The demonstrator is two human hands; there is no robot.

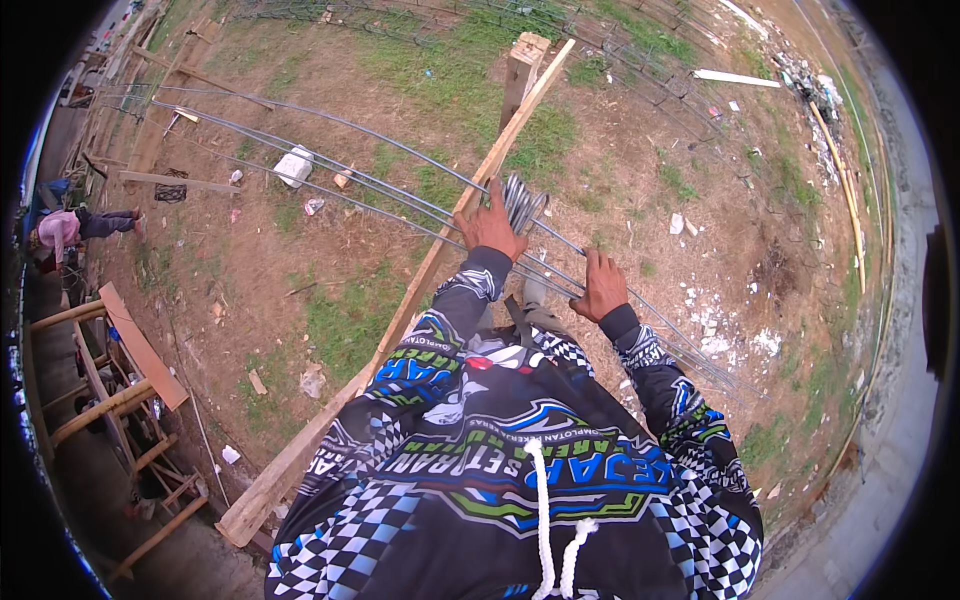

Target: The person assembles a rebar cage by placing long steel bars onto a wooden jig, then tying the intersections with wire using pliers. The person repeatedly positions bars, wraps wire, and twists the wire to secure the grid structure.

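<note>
Several long steel rods (380,190) run from the far left, across a slanted wooden beam (425,275), to the lower right. A bundle of bent wire rings (522,203), grey and closely stacked, sits around or against the rods just right of the beam. Over the rods, beside the rings, lies my left hand (490,230), its thumb and index finger spread apart; its other fingers are partly hidden. Further right, my right hand (603,287) has its fingers curled over the rods, with the thumb at the lower one.
An upright wooden post (520,75) stands at the beam's far end. A white block (293,166) lies beyond the rods. Lumber frames (120,400) stand at the left, where another person (75,228) bends over. Rebar lies at the back; white rubble (720,335) is scattered right.
</note>
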